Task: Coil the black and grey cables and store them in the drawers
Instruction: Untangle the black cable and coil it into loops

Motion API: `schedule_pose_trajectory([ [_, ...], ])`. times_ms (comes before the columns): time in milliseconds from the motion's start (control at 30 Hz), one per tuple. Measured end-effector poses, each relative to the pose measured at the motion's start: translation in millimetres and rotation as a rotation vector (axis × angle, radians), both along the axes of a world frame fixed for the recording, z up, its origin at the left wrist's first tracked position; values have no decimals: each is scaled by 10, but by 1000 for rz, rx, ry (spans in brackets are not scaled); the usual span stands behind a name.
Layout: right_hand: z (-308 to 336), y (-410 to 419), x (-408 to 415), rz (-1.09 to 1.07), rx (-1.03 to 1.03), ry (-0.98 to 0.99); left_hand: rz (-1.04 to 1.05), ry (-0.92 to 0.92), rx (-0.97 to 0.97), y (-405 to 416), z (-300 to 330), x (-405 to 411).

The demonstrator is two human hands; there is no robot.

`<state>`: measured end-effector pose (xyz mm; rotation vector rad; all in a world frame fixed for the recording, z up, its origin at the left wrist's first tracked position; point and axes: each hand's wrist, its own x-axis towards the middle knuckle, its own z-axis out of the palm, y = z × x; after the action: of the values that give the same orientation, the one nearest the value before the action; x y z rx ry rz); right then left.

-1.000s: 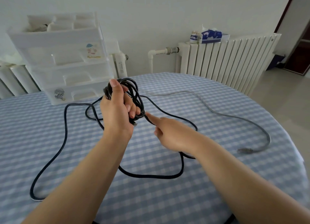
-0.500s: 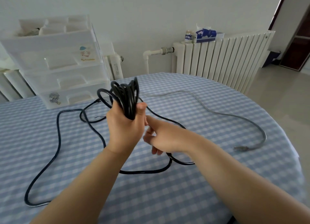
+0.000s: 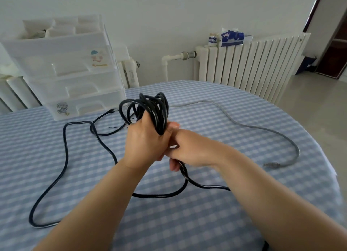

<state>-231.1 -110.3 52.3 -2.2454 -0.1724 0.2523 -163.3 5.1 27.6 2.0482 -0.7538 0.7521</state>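
Left hand [image 3: 145, 143] clenched round a bundle of glossy black cable loops [image 3: 150, 109], held up above the round table under its blue-and-white checked cloth [image 3: 244, 222]. Right hand [image 3: 189, 149] pressed against the left, fingers curled round the trailing run of the same long black cable [image 3: 65, 156], feeding it toward the bundle.

Largest first, all placed from the bundle. Checked table below and all around. Translucent white plastic drawer unit [image 3: 75, 77] beyond and to the left, standing on the table's far edge, drawers closed. White ribbed radiator [image 3: 253, 62] beyond and to the right, off the table. Loose black cable sprawled left and below in wide bends, one end plug [image 3: 112, 110] lying just left of the loops. Thin grey cable [image 3: 262, 130] uncoiled to the right, curving round to its grey connector [image 3: 272, 164] near the table's right edge.

Likely troubles, as judgement only:
- Loops uneven and splayed at the top; a slackened left grip could let them spring apart and undo the coil.
- Trailing run crossing itself just below the right hand; pulled hard, could cinch into a kink or knot.
- Long slack dragged across the cloth could snag, rumpling it or whipping the free plug about.
- Bulky coil might jam a shallow drawer.
- Drawers shut, both hands busy; opening one could mean loosening the bundle.
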Motion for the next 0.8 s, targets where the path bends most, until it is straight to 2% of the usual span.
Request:
schedule_pose_trajectory([
  [67,-16,30,-3,7,-28,-57,8,24,10,-15,34,-10],
  [167,-33,50,20,-10,50,-119,-23,21,16,29,49,42],
  [367,-16,-12,30,50,152,-69,-70,71,112,67,93,115],
  [533,34,-173,32,89,-90,63,22,65,223,135,185,117],
  [700,144,-358,9,125,-232,133,129,236,335,163,355,108],
  [800,143,-420,1,102,-314,158,148,254,405,133,397,80],
])
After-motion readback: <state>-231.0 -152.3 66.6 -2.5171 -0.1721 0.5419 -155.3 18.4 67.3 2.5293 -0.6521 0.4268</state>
